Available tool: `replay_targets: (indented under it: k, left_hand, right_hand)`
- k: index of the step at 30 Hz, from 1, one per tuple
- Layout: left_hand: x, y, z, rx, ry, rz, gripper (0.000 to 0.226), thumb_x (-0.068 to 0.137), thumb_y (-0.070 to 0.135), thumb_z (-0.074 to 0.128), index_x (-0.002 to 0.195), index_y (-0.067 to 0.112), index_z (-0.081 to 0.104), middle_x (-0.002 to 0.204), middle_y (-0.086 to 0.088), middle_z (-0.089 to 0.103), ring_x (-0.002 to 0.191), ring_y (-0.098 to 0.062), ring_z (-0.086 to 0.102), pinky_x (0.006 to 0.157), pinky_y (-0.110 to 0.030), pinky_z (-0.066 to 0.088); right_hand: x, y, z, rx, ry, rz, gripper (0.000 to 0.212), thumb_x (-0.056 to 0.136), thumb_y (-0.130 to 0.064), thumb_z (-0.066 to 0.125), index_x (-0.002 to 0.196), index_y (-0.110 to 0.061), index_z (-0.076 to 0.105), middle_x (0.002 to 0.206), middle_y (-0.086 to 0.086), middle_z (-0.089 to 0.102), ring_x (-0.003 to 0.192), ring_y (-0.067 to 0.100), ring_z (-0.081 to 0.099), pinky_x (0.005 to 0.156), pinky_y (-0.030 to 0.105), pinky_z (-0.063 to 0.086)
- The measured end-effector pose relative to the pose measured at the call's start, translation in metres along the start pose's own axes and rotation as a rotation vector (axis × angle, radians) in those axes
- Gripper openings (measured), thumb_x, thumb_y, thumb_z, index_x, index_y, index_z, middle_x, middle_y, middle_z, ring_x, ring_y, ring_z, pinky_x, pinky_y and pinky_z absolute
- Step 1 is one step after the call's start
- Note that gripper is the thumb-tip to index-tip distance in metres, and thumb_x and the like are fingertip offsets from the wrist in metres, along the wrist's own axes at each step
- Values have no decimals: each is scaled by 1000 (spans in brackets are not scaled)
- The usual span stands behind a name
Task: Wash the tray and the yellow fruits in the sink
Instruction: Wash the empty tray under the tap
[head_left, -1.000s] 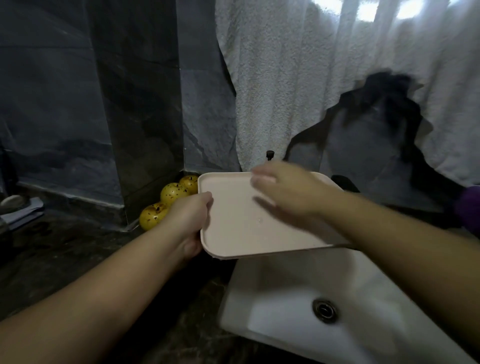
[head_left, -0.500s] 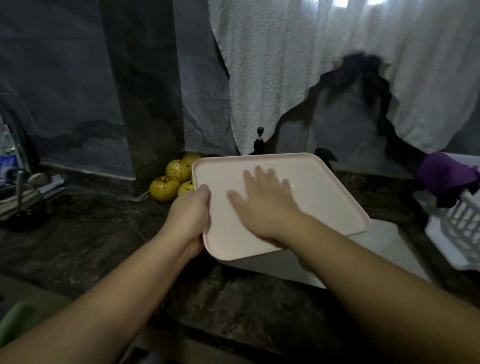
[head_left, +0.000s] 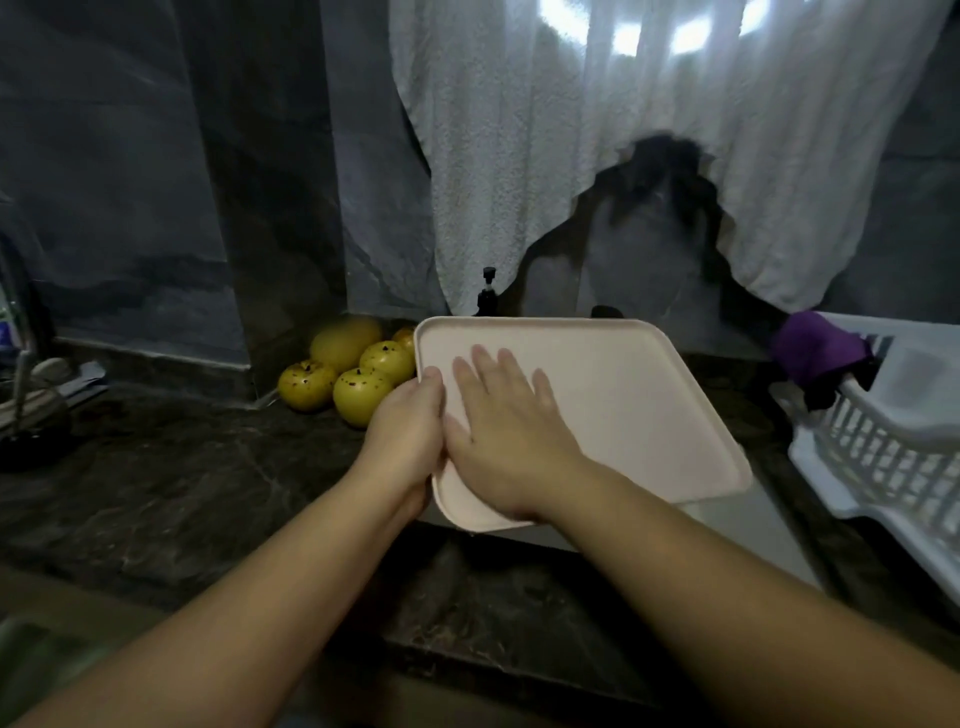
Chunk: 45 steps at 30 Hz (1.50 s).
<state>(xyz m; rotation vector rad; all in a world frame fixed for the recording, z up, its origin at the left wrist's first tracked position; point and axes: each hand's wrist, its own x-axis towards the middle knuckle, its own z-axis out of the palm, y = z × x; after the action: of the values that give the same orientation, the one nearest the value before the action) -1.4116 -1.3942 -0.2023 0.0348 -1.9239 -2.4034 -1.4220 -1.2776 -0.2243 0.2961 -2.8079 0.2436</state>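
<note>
At frame centre, the left hand (head_left: 410, 434) grips the smooth pale-pink rounded-rectangle tray (head_left: 623, 395); the right hand (head_left: 511, 431) lies flat on it. Speckled yellow fruits (head_left: 358, 392) cluster left on the dark marbled bench (head_left: 156, 483).

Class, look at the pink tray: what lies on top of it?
On the tray lies only the right hand, flat. The left hand grips its edge. The surface beneath the palm is covered.
</note>
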Motion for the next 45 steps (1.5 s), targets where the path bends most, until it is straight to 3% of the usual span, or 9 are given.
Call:
replay_targets:
  k: [3,7,14,19,25,31,36,39,45]
  left_hand:
    - [5,1,-14,25,69,-1,33,110,31,48,87,17,66,65,12,74,56,-3,71,48,-20,51]
    - [4,-9,-2,102,2,23,35,110,32,49,85,17,68,64,15,74,54,-1,69,47,-19,49]
    - [23,-24,39,8,-39,-24,38,111,34,44,97,15,73,91,2,80,74,-6,75,64,-22,58]
    - [31,-29,37,53,-107,-6,40,110,36,47,88,14,73,79,4,79,70,-11,75,63,-24,59]
    - [35,-20,68,18,-135,15,36,111,31,45,101,10,73,79,5,79,68,-5,74,53,-16,53]
    - [38,-24,52,106,-150,52,35,110,33,48,90,15,69,71,11,77,59,-3,71,46,-13,49]
    - [39,-25,77,50,-209,38,34,110,33,47,102,13,74,86,1,80,77,-12,76,64,-23,58]
    - [48,-19,59,47,-147,38,36,110,34,47,102,11,73,86,2,80,72,-8,76,54,-18,55]
    - [49,-19,53,135,-145,81,36,109,37,49,91,16,71,74,8,78,61,-1,71,48,-13,48]
  right_hand:
    - [-19,52,-11,-92,14,20,83,89,-76,3,162,-36,-1,171,-7,-11,156,21,-13,123,53,-8]
    - [-9,99,-35,-32,-21,591,81,98,-71,11,163,-24,1,171,8,-8,157,32,-9,124,58,-3]
    - [-16,60,-3,-127,34,50,74,96,-63,3,163,-32,3,171,-7,-7,157,23,-8,122,54,-4]
    - [-15,130,-38,-27,39,664,77,101,-65,13,163,-21,0,171,7,-11,157,31,-11,125,56,-5]
    - [-12,72,-10,-166,128,88,81,91,-68,3,163,-30,4,171,-4,-7,157,24,-10,122,55,-8]
    - [-20,160,-43,34,54,729,88,95,-77,12,163,-24,-2,171,12,-10,157,32,-11,125,55,-5]
    - [1,88,-16,-165,131,118,73,94,-70,9,161,-40,5,172,0,-6,157,30,-9,120,60,-8]
    - [-26,114,-19,-252,63,-136,69,94,-73,9,159,-49,3,170,-10,-12,156,19,-15,121,55,-9]
    - [-22,172,-50,-86,151,549,77,100,-66,17,163,-23,7,171,11,-2,157,31,-4,125,54,0]
